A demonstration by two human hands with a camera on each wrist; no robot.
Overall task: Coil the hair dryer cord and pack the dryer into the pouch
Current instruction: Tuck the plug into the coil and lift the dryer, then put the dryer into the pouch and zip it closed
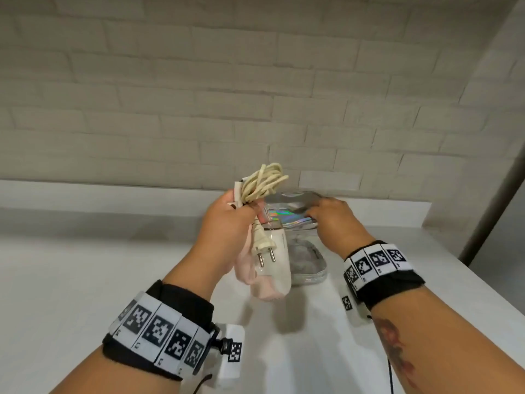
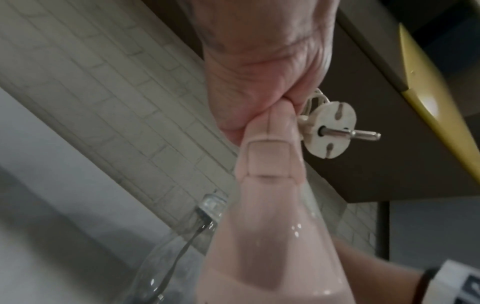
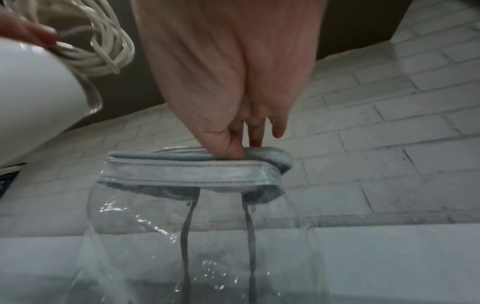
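Dryer [image 1: 277, 263] in left grip [image 1: 227, 223], pouch [image 1: 295, 223] pinched right [image 1: 332, 214]

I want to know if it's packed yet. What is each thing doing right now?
Hair dryer: held in the left hand, outside the pouch.
Cord: coiled in loops, bunched in the same hand.
Plug: hanging loose, prongs bare.
Pouch: standing on the counter, nothing visible inside it.
Pouch rim: pinched by the right hand.

left hand [image 1: 227, 226] fingers hidden behind coiled cord [image 1: 262, 180] | hair dryer [image 2: 270, 246] cut off at lower frame edge, blurred | pouch [image 3: 187, 236] bottom cut off at lower edge
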